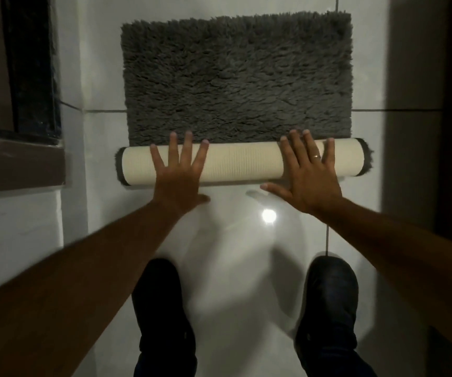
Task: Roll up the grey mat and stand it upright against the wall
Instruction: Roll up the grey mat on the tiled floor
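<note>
The grey mat (237, 77) is lying on the white tiled floor (235, 268), taking up the 12 o'clock half of the view, its near edge already curled into a cream-backed roll (242, 162) running from 9 to 3 o'clock. The left hand (179, 170) is pressing flat on the roll toward its 9 o'clock end, fingers spread apart. The right hand (307, 174), a ring (316, 156) on one finger, is resting likewise toward the 3 o'clock end, fingers splayed, gripping nothing. Two dark shoes (162, 303) are standing at 6 o'clock.
</note>
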`<state>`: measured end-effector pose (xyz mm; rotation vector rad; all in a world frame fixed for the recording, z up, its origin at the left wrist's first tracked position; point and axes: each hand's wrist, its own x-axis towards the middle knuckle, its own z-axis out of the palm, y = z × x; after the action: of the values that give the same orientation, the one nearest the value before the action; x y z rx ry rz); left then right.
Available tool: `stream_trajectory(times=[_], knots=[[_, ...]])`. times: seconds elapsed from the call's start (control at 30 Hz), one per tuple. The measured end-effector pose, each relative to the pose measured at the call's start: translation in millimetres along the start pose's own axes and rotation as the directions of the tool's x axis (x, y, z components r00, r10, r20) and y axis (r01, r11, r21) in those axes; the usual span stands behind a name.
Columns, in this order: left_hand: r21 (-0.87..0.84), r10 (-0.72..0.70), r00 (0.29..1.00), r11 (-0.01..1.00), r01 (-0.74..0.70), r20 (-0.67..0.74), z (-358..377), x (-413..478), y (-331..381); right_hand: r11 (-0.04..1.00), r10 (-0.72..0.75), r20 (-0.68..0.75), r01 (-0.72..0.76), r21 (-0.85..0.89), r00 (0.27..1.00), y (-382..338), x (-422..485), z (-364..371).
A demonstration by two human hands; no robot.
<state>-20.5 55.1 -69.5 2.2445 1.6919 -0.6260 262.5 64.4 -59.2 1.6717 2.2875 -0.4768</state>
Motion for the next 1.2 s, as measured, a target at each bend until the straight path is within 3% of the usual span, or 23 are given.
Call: stream_trajectory(times=[0.1,0.2,0.3,0.4,0.47,0.63,0.7,0.73,0.8,0.87,0.9,0.97,1.03,1.1,1.2], knots=[[-0.019,-0.065,0.997,0.998,0.065,0.036,-14,28,-7,0.999,-0.010,0.033,0.011,-0.046,0.999,10,16,-5],[-0.052,0.010,1.000,0.999,-0.012,-0.024,-15,32,-18,0.997,-0.003,0.048,0.007,-0.078,0.999,14,30,-14],[-0.071,0.040,0.999,0.997,-0.040,0.003,-11,15,-16,0.996,-0.057,0.112,0.063,-0.057,0.992,16,14,-12],[-0.109,0.084,0.975,0.992,-0.062,0.206,5,-18,-8,0.995,-0.101,0.265,0.100,0.019,0.959,15,-24,-1],[-0.199,0.120,0.891,0.979,-0.034,0.439,20,-39,-2,0.992,-0.121,0.336,0.125,0.009,0.934,10,-55,12],[-0.305,0.175,0.800,0.952,0.010,0.574,28,-47,-2,0.995,-0.098,0.136,0.096,0.016,0.986,-17,-112,40],[-0.339,0.204,0.825,0.941,-0.015,0.528,20,-39,-8,0.996,-0.086,0.148,0.088,-0.008,0.985,-19,-101,41],[-0.353,0.209,0.879,0.934,-0.050,0.429,16,-37,-13,0.996,-0.080,0.168,0.087,-0.034,0.983,-17,-87,40],[-0.332,0.172,0.981,0.934,-0.134,0.087,11,-45,-22,0.996,-0.040,0.198,0.055,-0.068,0.979,-8,-51,32],[-0.281,0.132,0.966,0.940,-0.194,-0.223,13,-65,-23,0.994,-0.049,0.197,0.067,-0.087,0.979,1,-20,19],[-0.247,0.145,0.958,0.947,-0.207,-0.246,14,-73,-21,0.989,-0.080,0.184,0.101,-0.106,0.980,5,-10,12],[-0.189,0.178,0.981,0.964,-0.189,-0.072,17,-76,-8,0.979,-0.139,0.136,0.157,-0.131,0.981,6,-4,2],[-0.133,0.118,0.990,0.985,-0.107,0.078,14,-61,4,0.984,-0.145,0.037,0.148,-0.094,0.989,1,-9,-3],[-0.108,0.011,0.995,0.994,-0.001,0.098,8,-35,5,0.989,-0.144,-0.028,0.142,-0.043,0.989,-4,-16,-2],[-0.108,-0.039,0.996,0.993,0.047,0.080,-11,8,-12,0.982,-0.175,0.039,0.177,-0.066,0.984,-4,-12,-2]])
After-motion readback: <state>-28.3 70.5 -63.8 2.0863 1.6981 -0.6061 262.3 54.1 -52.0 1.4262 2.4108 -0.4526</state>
